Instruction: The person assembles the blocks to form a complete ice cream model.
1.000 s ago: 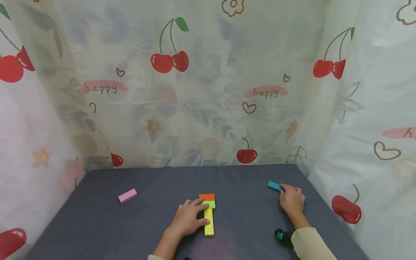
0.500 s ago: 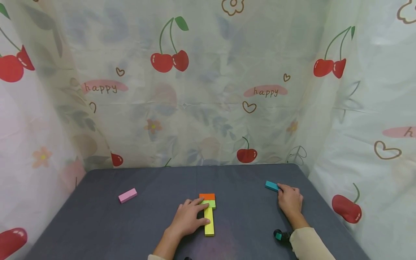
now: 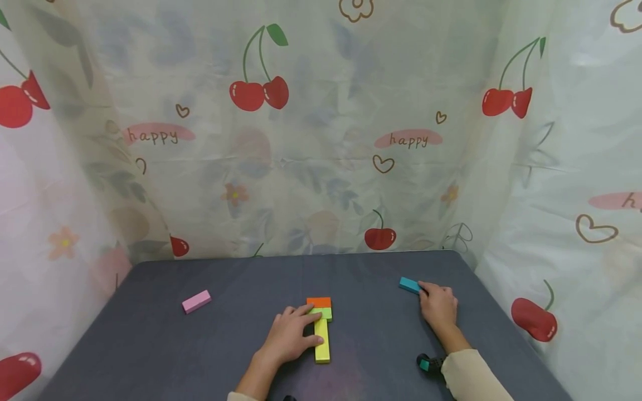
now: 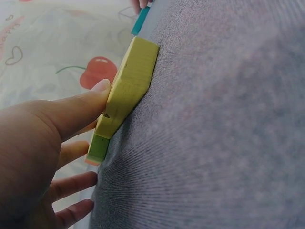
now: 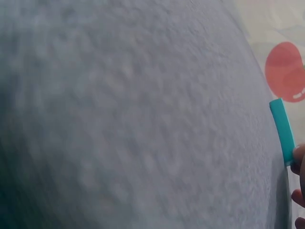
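We hold our left hand (image 3: 287, 335) with fingers (image 4: 75, 185) spread and thumb (image 4: 86, 109) stretched apart from them; our right hand (image 3: 438, 305) lies farther forward, its fingers curled in a pinch. Both forearms (image 3: 254, 380) slant inward.

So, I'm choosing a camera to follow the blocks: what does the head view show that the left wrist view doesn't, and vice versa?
Only the head view: the pink block and the right sleeve.
Only the left wrist view: a small dark mark on the yellow block.
Both: that yellow block, the green block, orange block, blue block, left hand, some of the right hand, table and printed curtain.
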`<state>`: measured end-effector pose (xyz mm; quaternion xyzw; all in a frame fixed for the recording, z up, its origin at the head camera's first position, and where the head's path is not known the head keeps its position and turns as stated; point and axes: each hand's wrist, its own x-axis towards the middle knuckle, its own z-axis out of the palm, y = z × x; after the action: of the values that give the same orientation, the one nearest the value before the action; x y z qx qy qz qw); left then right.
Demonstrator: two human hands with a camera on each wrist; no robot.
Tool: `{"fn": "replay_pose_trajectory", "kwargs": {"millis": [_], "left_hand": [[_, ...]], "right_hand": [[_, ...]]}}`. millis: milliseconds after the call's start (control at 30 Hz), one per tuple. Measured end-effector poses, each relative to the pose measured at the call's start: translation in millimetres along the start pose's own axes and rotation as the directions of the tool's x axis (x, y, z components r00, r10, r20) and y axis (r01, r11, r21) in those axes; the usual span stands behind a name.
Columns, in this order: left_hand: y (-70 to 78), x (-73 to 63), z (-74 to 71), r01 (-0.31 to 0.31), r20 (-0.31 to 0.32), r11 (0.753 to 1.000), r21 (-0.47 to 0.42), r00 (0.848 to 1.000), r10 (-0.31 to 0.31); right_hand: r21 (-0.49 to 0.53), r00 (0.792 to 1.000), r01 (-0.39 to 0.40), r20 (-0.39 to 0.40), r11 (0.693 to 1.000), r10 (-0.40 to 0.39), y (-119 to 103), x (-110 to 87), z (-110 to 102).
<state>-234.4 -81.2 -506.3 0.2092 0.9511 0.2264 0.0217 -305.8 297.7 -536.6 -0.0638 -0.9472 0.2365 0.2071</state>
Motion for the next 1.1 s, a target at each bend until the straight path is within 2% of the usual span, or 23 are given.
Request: {"fn": "replay_pose_trajectory", "kwargs": {"millis": [400,733,1100], "left_hand": [[-2.2,1.2,1.7,0.0,0.002,1.0,0.003,1.0,0.0],[-3.1,1.4,2.6,-0.003,0.001,1.0,0.0,1.0,0.003],[-3.8,1.5,2.8,-0.003,0.0,1.0,0.001,1.0,0.003]], "right_hand": [[0.028,0.997,0.071,0.014,0.997,-0.071,-15,-4.1,4],[0.036,0.994,0.093,0.051,0.995,-0.095,-27,-5.0,11],[0.052,0.99,0.133,0.04,0.99,-0.135,-38,-9.9,19]]}}
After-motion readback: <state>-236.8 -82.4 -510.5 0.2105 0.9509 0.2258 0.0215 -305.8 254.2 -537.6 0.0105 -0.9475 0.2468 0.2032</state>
